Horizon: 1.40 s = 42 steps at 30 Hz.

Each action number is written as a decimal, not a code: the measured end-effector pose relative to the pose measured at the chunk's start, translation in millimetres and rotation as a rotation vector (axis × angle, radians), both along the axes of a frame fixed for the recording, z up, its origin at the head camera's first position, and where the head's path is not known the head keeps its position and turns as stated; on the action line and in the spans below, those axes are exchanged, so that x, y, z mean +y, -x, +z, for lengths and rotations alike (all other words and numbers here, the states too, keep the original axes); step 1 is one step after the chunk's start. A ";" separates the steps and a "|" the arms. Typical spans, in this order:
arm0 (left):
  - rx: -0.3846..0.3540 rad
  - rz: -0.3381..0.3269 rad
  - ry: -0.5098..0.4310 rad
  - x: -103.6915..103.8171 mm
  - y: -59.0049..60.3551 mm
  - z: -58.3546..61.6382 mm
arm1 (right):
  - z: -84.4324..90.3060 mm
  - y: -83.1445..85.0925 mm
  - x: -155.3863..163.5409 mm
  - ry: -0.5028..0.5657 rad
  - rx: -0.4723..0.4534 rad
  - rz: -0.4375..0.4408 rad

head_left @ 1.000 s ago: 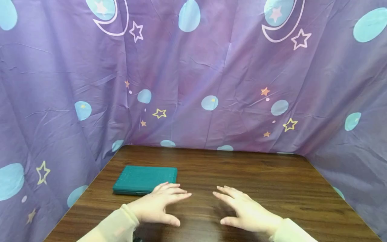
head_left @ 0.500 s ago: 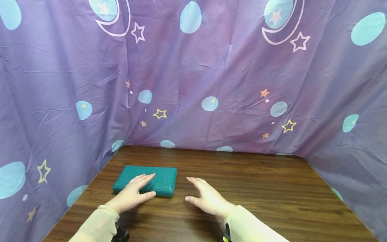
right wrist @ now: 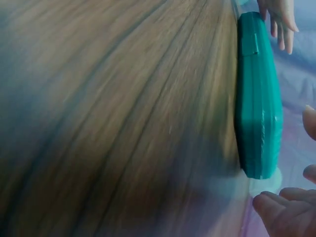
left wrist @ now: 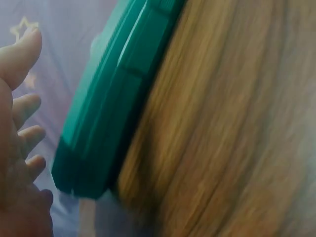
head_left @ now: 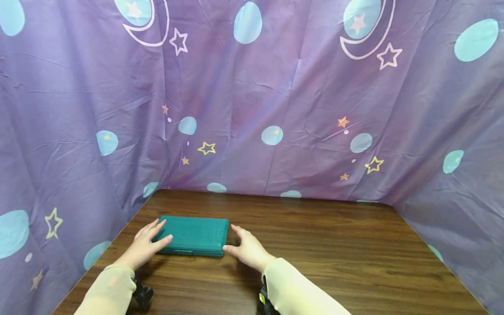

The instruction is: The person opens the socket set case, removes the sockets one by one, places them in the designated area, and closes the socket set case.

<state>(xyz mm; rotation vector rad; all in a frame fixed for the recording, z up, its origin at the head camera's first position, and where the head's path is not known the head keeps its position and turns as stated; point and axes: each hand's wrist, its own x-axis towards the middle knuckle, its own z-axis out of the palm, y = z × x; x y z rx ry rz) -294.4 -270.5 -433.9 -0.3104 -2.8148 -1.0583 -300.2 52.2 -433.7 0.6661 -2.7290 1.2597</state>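
Observation:
A flat green plastic case [head_left: 194, 235] lies closed on the left part of the wooden table [head_left: 334, 245]. My left hand [head_left: 151, 238] sits at its left end with fingers straight and the thumb on the near left corner. My right hand [head_left: 240, 245] is at the right end, thumb by the near right corner, fingers relaxed. In the left wrist view the case [left wrist: 108, 113] lies just beyond my spread fingers [left wrist: 24, 108]. The right wrist view shows the case [right wrist: 257, 103] edge-on, with my right hand [right wrist: 291, 207] a little short of it. Neither hand grips it.
A purple curtain [head_left: 275, 87] printed with moons, stars and blue dots hangs behind the table and down both sides, close to the case's left end. Bare wood stretches to the right of the case. Pale sleeves cover both forearms.
Both hands have moved left from the middle of the table. The left crossed over the case to its left end, and the right came up to its right end. The case has not moved.

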 end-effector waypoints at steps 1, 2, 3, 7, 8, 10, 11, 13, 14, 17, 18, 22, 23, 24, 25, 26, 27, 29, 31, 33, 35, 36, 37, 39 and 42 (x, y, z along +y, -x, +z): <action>-0.023 0.006 -0.005 -3.2 1.4 -1.4 | -1.0 1.4 -3.6 0.018 -0.020 0.002; -0.043 0.014 -0.011 -5.8 2.7 -2.9 | -2.3 2.9 -7.0 0.036 -0.041 0.002; -0.062 0.019 -0.018 -8.1 4.2 -4.5 | -4.1 4.3 -10.3 0.054 -0.061 -0.001; -0.146 0.025 -0.087 -13.0 8.6 -9.7 | -9.2 7.7 -20.5 0.158 -0.134 -0.020; -0.164 0.024 -0.108 -13.5 9.3 -10.5 | -10.6 8.7 -22.4 0.183 -0.146 -0.027; -0.196 0.024 -0.147 -13.7 10.6 -12.0 | -12.4 10.1 -25.5 0.232 -0.172 -0.040; -0.206 0.021 -0.157 -13.7 11.3 -12.6 | -13.4 11.1 -26.7 0.250 -0.179 -0.045; -0.214 0.020 -0.173 -14.3 12.6 -13.8 | -14.8 12.8 -30.3 0.278 -0.191 -0.053; -0.216 0.021 -0.186 -15.1 13.1 -14.3 | -15.5 13.8 -32.7 0.285 -0.193 -0.054; -0.226 0.011 -0.223 -17.6 14.7 -15.9 | -16.8 15.7 -39.0 0.276 -0.184 -0.055; -0.233 0.009 -0.238 -18.4 15.3 -16.3 | -17.2 16.1 -40.8 0.266 -0.177 -0.061; -0.240 0.003 -0.244 -19.4 16.9 -17.9 | -15.8 16.3 -43.3 0.229 -0.158 -0.088; -0.239 0.002 -0.240 -18.6 16.8 -18.2 | -15.2 16.2 -42.5 0.224 -0.160 -0.098; -0.237 0.003 -0.234 -17.6 17.1 -18.5 | -14.3 15.9 -41.3 0.221 -0.168 -0.107; -0.227 0.004 -0.216 -15.9 17.0 -18.5 | -13.3 15.6 -39.7 0.218 -0.173 -0.114; -0.214 0.007 -0.210 -14.0 16.9 -18.7 | -12.6 15.4 -37.7 0.216 -0.177 -0.118; -0.204 0.012 -0.201 -11.7 16.5 -18.5 | -12.4 15.2 -35.6 0.215 -0.181 -0.121; -0.190 0.022 -0.187 -3.9 16.3 -18.1 | -12.7 14.6 -28.3 0.209 -0.182 -0.127; -0.173 0.036 -0.180 5.1 16.1 -17.6 | -12.8 13.9 -20.2 0.208 -0.171 -0.128; -0.167 0.041 -0.187 14.5 15.5 -16.9 | -13.2 13.5 -11.0 0.212 -0.172 -0.130; -0.168 0.041 -0.194 24.2 15.0 -16.2 | -12.8 12.9 -0.7 0.214 -0.173 -0.136; -0.174 0.036 -0.203 28.9 14.6 -15.8 | -12.7 12.6 4.6 0.217 -0.178 -0.138; -0.176 0.031 -0.202 33.7 14.2 -15.0 | -13.1 12.4 9.9 0.216 -0.184 -0.143; -0.181 0.020 -0.196 42.7 12.9 -13.4 | -13.6 11.8 20.3 0.225 -0.201 -0.150; -0.177 0.008 -0.173 56.3 11.6 -10.3 | -14.5 10.7 35.1 0.246 -0.223 -0.157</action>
